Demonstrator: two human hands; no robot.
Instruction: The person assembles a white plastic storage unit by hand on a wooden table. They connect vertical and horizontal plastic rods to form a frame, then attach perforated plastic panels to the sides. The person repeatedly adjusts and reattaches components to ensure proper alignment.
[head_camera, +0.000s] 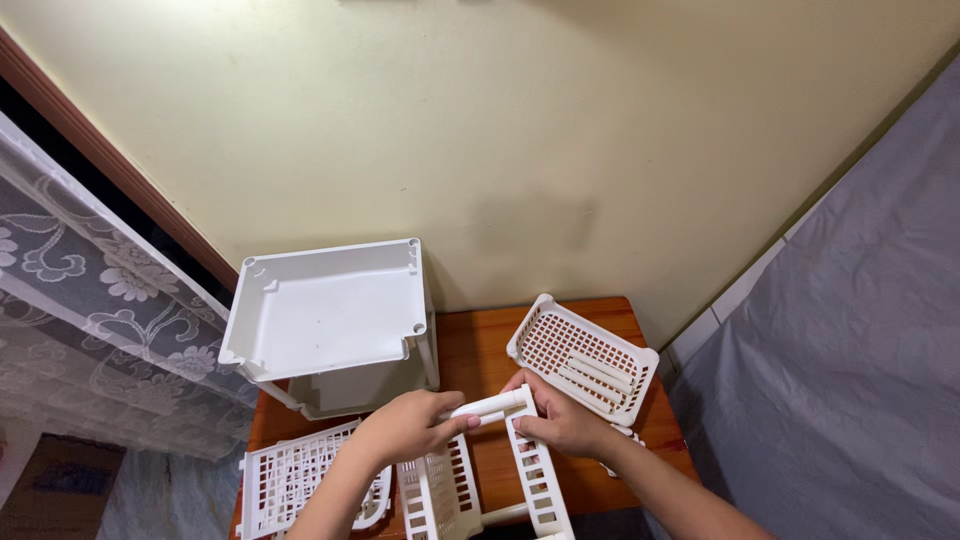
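Both hands meet low in the middle of the view, over a small reddish-brown wooden table (480, 345). The left hand (405, 425) has its grip clenched around one end of a short white plastic tube (492, 405), and the right hand (560, 420) clamps the other end, fingers curled over it. The tube lies level between them, sitting at the top of a white slatted basket frame (535, 480) that stands at 6 o'clock.

At 10 o'clock from the hands, a white two-tier plastic shelf unit (325, 315) stands on the table, its smooth top tray tilted toward the camera. At 2 o'clock, a white perforated basket (580, 355) leans near the table's far corner with a few loose white tubes lying inside. At 8 o'clock, another slatted white basket (290, 480) lies flat.

Behind the table rises a plain pale-yellow wall (500, 130). A lace curtain (90, 300) with flowers hangs at 9 o'clock, grey fabric (860, 350) drapes at 3 o'clock.
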